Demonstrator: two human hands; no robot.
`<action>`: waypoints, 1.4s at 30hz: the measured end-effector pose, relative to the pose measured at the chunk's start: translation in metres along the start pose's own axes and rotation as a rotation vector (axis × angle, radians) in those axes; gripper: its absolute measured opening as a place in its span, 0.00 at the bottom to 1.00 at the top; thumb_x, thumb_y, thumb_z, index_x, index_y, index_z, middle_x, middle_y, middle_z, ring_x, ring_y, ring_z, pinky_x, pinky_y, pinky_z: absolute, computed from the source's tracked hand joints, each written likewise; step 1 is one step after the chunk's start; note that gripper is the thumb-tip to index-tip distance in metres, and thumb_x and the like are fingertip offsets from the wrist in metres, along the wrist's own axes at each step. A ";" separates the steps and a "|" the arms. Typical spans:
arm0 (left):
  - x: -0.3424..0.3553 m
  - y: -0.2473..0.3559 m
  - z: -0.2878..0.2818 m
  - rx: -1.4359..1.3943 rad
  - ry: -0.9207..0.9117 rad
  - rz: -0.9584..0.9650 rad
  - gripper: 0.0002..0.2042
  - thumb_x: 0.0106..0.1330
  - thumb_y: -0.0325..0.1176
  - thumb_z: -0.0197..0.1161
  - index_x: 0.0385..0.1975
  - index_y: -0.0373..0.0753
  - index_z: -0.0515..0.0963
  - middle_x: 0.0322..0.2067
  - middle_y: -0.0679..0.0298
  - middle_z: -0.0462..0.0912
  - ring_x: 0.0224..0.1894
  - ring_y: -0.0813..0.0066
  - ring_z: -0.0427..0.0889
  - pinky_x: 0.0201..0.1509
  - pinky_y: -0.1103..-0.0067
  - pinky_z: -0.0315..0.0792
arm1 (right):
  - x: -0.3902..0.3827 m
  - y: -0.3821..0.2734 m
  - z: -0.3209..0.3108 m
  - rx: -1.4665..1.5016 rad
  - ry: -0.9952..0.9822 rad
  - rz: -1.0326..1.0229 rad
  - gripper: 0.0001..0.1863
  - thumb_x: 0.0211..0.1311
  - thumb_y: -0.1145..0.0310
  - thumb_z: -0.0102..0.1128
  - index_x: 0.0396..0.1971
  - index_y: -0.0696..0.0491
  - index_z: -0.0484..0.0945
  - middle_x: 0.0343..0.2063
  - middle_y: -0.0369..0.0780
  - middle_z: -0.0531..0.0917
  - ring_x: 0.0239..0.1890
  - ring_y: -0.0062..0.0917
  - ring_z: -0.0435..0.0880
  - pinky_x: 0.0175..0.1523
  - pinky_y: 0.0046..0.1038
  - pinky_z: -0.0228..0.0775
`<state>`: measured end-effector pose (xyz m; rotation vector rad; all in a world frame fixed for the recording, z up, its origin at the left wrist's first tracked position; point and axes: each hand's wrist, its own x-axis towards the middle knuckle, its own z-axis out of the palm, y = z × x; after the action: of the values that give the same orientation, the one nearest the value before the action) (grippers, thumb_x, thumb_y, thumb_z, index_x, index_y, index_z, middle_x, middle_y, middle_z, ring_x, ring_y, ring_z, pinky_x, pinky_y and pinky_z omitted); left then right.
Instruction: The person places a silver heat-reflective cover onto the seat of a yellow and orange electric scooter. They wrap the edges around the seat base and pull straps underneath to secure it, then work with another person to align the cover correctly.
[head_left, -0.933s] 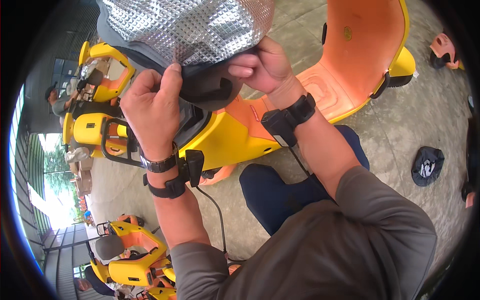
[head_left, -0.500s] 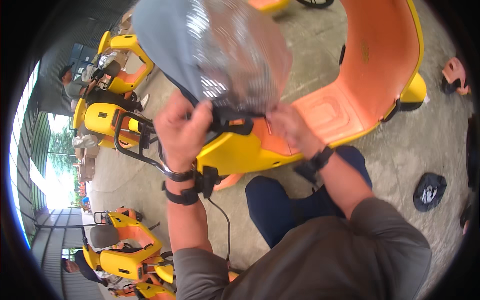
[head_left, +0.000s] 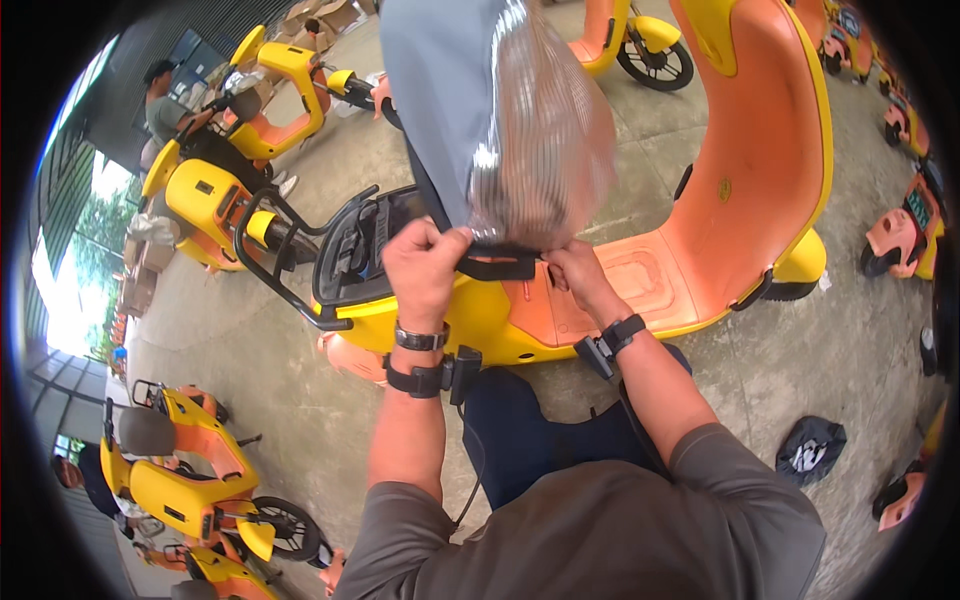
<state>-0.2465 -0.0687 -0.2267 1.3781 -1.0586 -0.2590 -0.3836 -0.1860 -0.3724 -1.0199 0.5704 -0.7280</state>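
I hold a grey cover with a silvery quilted lining [head_left: 525,130] above the yellow and orange scooter [head_left: 650,270] in front of me. My left hand [head_left: 425,265] is closed on the cover's lower edge at its left side. My right hand [head_left: 580,280] is closed at the same dark edge on the right, just over the scooter's orange floorboard. Beside my left hand, a black open compartment [head_left: 355,250] with straps inside sits in the scooter's body, behind a black tubular rail [head_left: 260,270].
Other yellow scooters stand at the left [head_left: 180,480], behind [head_left: 270,120] and at the right [head_left: 900,230]. A co-worker [head_left: 170,110] is at the upper left, another person [head_left: 80,480] at the lower left. A black bag [head_left: 810,450] lies on the concrete floor. Cardboard boxes [head_left: 140,285] are stacked at left.
The cover has swung more upright and lower in view, showing more of its grey side. Both hands have moved down with it, and the compartment left of them has come into view.
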 end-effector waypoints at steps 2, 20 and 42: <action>-0.011 -0.025 0.000 -0.016 0.061 -0.049 0.15 0.49 0.22 0.62 0.09 0.37 0.61 0.13 0.75 0.60 0.18 0.89 0.56 0.20 0.86 0.51 | 0.000 0.011 -0.002 -0.136 0.083 0.036 0.07 0.51 0.75 0.51 0.16 0.56 0.71 0.10 0.35 0.69 0.09 0.18 0.65 0.15 0.22 0.54; 0.007 0.051 0.017 -0.066 0.216 0.189 0.13 0.51 0.25 0.62 0.12 0.33 0.64 0.11 0.70 0.63 0.18 0.86 0.60 0.20 0.83 0.57 | -0.053 -0.081 -0.012 0.367 -0.173 -0.335 0.10 0.56 0.72 0.52 0.38 0.57 0.68 0.19 0.36 0.72 0.15 0.20 0.69 0.20 0.23 0.62; 0.058 0.049 0.005 -0.483 -0.049 -0.034 0.13 0.49 0.25 0.68 0.32 0.36 0.71 0.20 0.73 0.73 0.20 0.88 0.70 0.22 0.90 0.64 | -0.033 -0.056 0.010 0.090 -0.086 -0.035 0.19 0.62 0.50 0.49 0.32 0.54 0.71 0.17 0.39 0.77 0.15 0.20 0.74 0.20 0.19 0.66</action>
<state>-0.2388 -0.1011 -0.1581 0.9579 -0.9359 -0.5382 -0.4130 -0.1735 -0.3146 -0.9749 0.4428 -0.7309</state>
